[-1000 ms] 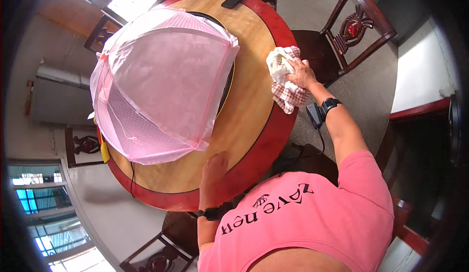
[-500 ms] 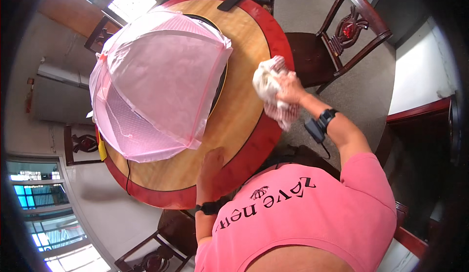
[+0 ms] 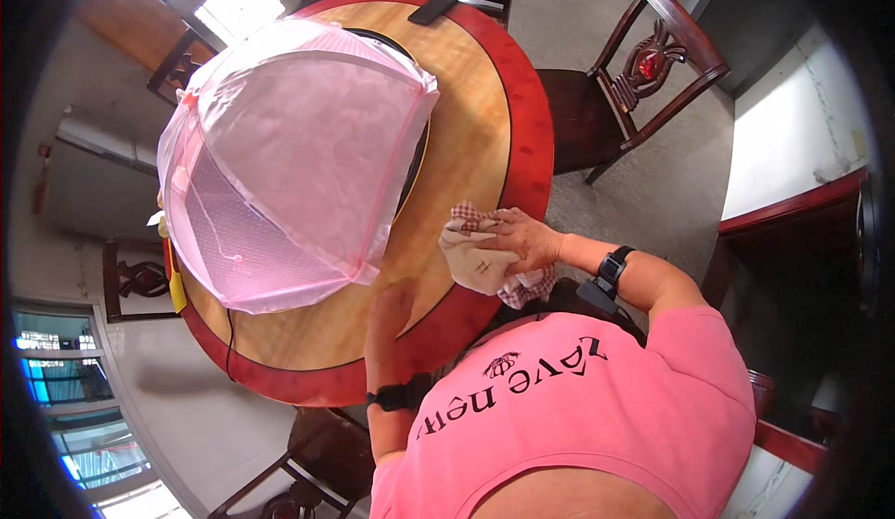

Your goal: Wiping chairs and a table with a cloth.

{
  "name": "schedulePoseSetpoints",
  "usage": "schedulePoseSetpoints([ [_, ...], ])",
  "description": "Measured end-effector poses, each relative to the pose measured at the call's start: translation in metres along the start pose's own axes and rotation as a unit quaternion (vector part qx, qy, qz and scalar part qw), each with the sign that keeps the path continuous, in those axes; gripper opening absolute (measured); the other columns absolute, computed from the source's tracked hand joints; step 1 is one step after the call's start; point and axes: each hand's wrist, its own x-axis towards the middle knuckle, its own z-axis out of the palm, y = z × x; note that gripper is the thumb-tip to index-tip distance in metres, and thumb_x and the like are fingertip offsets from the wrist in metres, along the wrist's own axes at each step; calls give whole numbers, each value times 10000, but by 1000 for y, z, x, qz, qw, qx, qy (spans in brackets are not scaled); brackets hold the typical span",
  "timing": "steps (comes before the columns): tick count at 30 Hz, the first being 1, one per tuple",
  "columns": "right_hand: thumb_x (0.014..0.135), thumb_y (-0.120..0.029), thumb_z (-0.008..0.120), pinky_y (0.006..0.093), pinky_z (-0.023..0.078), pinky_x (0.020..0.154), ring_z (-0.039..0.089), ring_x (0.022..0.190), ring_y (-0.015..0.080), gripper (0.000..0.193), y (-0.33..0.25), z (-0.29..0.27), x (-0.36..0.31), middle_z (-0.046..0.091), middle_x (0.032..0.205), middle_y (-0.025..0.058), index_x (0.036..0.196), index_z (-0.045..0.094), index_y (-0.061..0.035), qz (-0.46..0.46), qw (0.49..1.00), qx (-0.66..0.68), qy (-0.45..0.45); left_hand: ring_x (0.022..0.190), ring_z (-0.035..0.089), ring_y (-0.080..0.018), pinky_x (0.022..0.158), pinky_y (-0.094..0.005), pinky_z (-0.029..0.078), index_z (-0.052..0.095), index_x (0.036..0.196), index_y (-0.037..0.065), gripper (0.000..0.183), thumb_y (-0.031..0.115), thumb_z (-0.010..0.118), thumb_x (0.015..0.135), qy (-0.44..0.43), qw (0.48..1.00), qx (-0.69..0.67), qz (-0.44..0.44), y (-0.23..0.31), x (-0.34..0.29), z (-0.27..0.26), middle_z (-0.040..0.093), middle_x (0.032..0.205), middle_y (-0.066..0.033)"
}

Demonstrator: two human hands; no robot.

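My right hand [image 3: 528,242] presses on a crumpled cleaning cloth [image 3: 478,260], cream with a red-and-white checked part, its fingers spread over and gripping the fabric. The cloth lies at the near right edge of a round table [image 3: 457,137] with a wood-coloured top and a red rim. My left hand [image 3: 392,304] rests on the near part of the tabletop, beside the lower edge of a pink mesh food cover [image 3: 308,137]; its fingers are blurred. The tent-like cover stands over much of the table, and whatever is beneath it is hidden.
A black flat object [image 3: 433,9] lies on the table's far rim. Dark carved chairs surround the table, one at the right [image 3: 615,99] and one at the lower left [image 3: 317,454]. A yellow item [image 3: 176,281] hangs at the left rim, near a black cord [image 3: 230,344].
My right hand has brought the cloth from the right rim toward me and leftward, down onto the near right part of the table. My left hand stays near the cover.
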Motion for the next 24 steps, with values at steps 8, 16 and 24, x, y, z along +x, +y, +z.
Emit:
schedulePoseSetpoints([
  [8,631,-354,642,412,247,976,326,1201,291,652,36,-18,1,391,1299,46,1231,443,-191,5,998,-61,26,847,546,-373,711,-422,440,595,904,14,212,123,503,748,87,994,-68,-17,-3,-3,-4,576,882,-227],
  [16,638,-382,639,412,242,992,348,1173,305,653,121,-65,14,438,1232,113,1225,455,-163,180,983,-23,0,854,548,-372,714,-432,441,595,919,28,234,145,481,752,67,990,14,-120,38,15,-12,579,884,-219],
  [24,603,-409,683,420,287,940,381,1113,313,720,229,-95,44,441,1240,112,1248,435,-204,167,985,0,32,876,555,-363,742,-432,450,592,995,69,279,169,475,763,92,972,89,-197,91,60,11,588,919,-200],
])
